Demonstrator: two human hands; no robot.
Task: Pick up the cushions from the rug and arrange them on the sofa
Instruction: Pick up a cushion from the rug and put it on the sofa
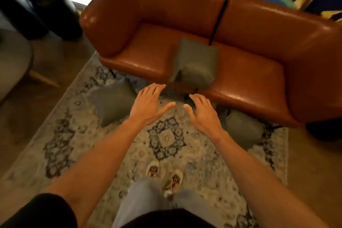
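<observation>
Both my hands are out in front of me, palms down and empty: my left hand [150,104] has its fingers [154,89] spread apart, and my right hand [202,112] is the same, fingers loose and holding nothing. They hover above the pale patterned rug with dark medallions [166,139], just short of the front edge of the glossy tan leather sofa [249,72].

One grey-green square fabric cushion [195,63] is on the sofa seat, near the seam between the two sections, but it slumps forward with its lower edge at or over the lip of the seat. That is my first worry: the leather looks slick, and I judge that a nudge from my hands or a second cushion pushed against it could send it sliding back down to the rug. It wants pushing up against the backrest.

Two more are on the rug: a matching grey-green cushion [114,104] just left of my left hand, near the sofa's left front corner, and another grey-green cushion [242,129] to the right of my right wrist, lying partly under the seat's overhang. That one could snag on the sofa's underside or a leg if I pull it up too steeply; better to draw it out towards me first.

My shoes [174,179] stand on the rug in the middle, so stepping sideways towards either cushion risks rucking the rug. The picture is blurred, so I cannot tell whether anything else lies under the sofa.
</observation>
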